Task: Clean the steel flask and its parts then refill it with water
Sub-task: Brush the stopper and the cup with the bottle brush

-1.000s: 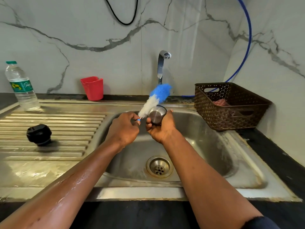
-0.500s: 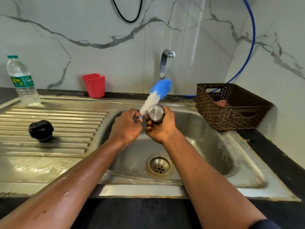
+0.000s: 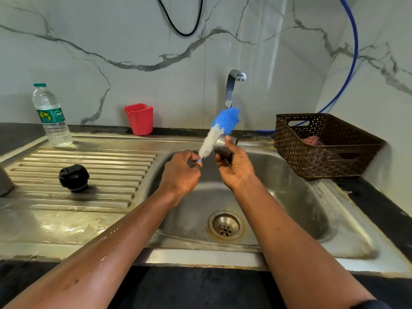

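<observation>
Over the sink basin [image 3: 289, 197], my right hand [image 3: 236, 168] grips a small steel cup-like flask part [image 3: 220, 147], its side turned toward me. My left hand [image 3: 180, 175] pinches the blue handle end of a bottle brush [image 3: 219, 130] whose white and blue bristles slant up to the right, past the steel part. The black flask stopper [image 3: 74, 178] sits on the ribbed drainboard [image 3: 100, 166] to the left. A grey object [image 3: 4, 181], cut off by the frame, shows at the far left edge.
The tap [image 3: 233, 88] stands behind the basin with no water running. A red cup [image 3: 139, 118] and a plastic water bottle [image 3: 51, 117] stand at the back. A brown basket [image 3: 323, 146] sits right of the sink. The drain [image 3: 225, 226] lies in the basin.
My right hand has turned the steel part so its round end no longer faces me. My left hand has loosened to a fingertip pinch on the brush handle.
</observation>
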